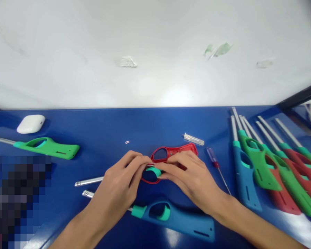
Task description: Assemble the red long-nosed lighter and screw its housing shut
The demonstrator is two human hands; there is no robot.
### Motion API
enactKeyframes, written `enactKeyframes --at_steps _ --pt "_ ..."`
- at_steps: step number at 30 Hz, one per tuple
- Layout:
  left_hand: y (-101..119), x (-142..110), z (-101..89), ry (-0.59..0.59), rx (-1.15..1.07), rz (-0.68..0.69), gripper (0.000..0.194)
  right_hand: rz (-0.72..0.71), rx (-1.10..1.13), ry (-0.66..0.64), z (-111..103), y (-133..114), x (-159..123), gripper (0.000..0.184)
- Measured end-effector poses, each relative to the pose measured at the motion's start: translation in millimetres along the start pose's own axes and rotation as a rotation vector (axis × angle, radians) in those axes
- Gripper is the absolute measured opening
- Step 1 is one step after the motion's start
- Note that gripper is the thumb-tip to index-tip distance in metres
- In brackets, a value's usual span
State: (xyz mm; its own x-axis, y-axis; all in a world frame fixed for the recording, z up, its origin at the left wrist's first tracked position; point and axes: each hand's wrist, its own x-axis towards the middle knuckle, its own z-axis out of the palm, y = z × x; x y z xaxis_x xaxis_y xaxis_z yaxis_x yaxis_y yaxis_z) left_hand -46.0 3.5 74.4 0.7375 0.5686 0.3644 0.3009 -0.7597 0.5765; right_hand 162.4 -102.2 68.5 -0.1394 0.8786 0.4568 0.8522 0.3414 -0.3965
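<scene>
Glossy blue table, white wall behind it with scraps of tape; mid-table lies the opened red lighter, the right hand pinching its teal trigger, the left hand beside that, its hold impossible to tell

white case on table; torn scraps on wall

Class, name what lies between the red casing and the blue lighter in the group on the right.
In the head view, a screwdriver lies between the red casing and that blue lighter, its handle touching neither.
</scene>
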Motion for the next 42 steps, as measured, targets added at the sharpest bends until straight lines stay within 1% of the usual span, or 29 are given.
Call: enactKeyframes --at_steps 5,10,14,18,20,23,26,30,35,39,42 --pt "3.1 -1.4 -1.6 -0.018 -0.019 0.006 0.022 -0.030 -0.062 -0.013 -2.3 -0.2 1.2 0.020" --pt "7.7 -2.8 -3.2 -0.031 -0.014 0.030 0.023 -0.045 -0.061 -0.009 -3.7 0.9 1.7 0.020" --pt "4.7 -2.5 -0.1 0.001 0.039 0.079 0.020 -0.014 0.038 0.019 -2.0 4.2 -0.6 0.023" --pt "0.5 -2.0 1.8 0.038 0.044 0.092 0.016 0.028 0.140 0.019 -7.2 10.3 -4.1 0.031" --pt "-0.5 -2.5 1.7 0.034 0.039 0.100 0.015 0.042 0.142 0.021 -11.6 13.0 -5.2 0.024" --pt "-1.7 -5.1 1.9 0.003 0.066 0.120 0.015 0.014 0.155 0.019 -15.7 14.8 -5.3 0.009" --pt "-2.4 -8.7 2.7 -0.019 0.091 0.129 0.014 -0.016 0.174 0.010 -15.4 14.7 -4.8 0.005" --pt "-1.6 -9.8 3.4 -0.017 0.095 0.117 0.015 -0.003 0.202 0.008 -12.1 14.1 -6.1 0.006" --pt "-1.8 -4.1 6.0 0.023 0.052 0.094 0.015 0.020 0.188 0.009 -11.9 10.0 -9.4 0.010" --pt "-2.0 -4.8 8.6 0.031 0.026 0.058 0.015 -0.018 0.107 -0.015 -14.1 5.5 -10.4 0.016" --pt "2.0 -8.3 9.4 0.063 0.089 0.068 0.018 -0.068 0.033 -0.021 -13.4 10.8 -19.2 0.025"
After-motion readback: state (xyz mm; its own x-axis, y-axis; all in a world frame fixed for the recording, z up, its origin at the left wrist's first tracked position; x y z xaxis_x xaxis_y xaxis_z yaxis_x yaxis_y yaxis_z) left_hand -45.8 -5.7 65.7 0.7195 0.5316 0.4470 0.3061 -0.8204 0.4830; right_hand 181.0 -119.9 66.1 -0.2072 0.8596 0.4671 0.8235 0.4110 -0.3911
